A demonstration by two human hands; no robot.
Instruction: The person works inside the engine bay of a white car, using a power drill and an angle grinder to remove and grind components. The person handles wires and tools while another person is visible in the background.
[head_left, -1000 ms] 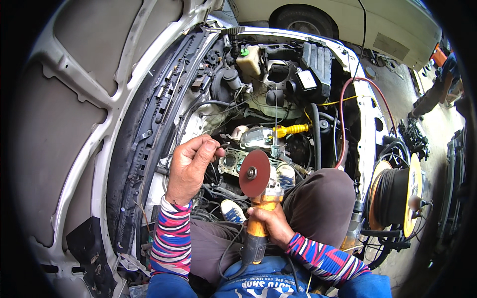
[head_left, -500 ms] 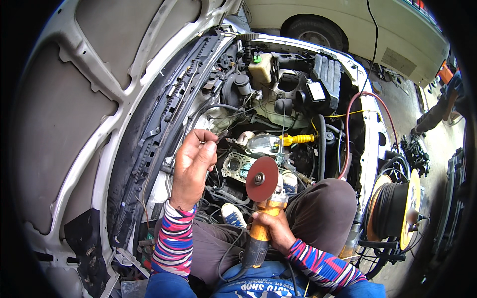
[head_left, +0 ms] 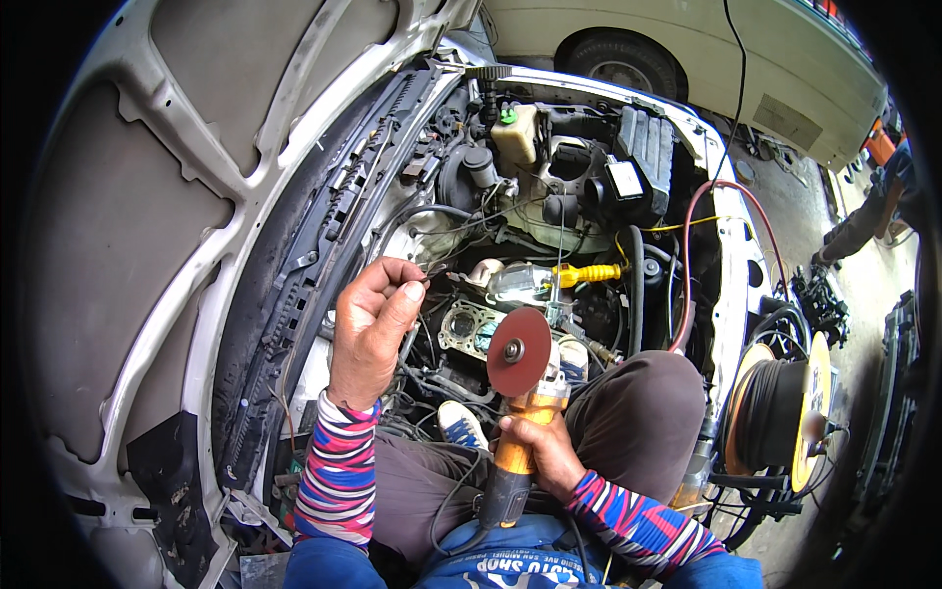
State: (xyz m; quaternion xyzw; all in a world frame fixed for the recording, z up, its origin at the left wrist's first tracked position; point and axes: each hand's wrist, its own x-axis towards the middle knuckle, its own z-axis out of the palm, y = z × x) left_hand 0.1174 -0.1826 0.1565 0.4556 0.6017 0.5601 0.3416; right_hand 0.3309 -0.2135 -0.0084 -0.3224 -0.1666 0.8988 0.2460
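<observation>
My right hand (head_left: 547, 454) is wrapped round the yellow and black body of an angle grinder (head_left: 513, 459), held upright in front of me. A flat reddish-brown disc (head_left: 530, 365) faces up from its head and looks still. To the left my left hand (head_left: 371, 332) is raised, thumb and forefinger pinched on a small dark piece (head_left: 438, 271), too small to name. Beyond the grinder lies the bare engine block (head_left: 459, 327), partly hidden by the disc. A caged work light with a yellow handle (head_left: 587, 274) rests in the engine bay behind it.
The raised hood (head_left: 177, 211) fills the left side. A red hose (head_left: 693, 221) loops over the white fender. At right stands a cable reel (head_left: 807, 422) with black cord. A person (head_left: 878, 211) is at the far right, and a pale vehicle (head_left: 687, 39) stands behind.
My left hand has shifted slightly left, still pinching the small dark piece, which has turned a little. The grinder in my right hand has barely moved.
</observation>
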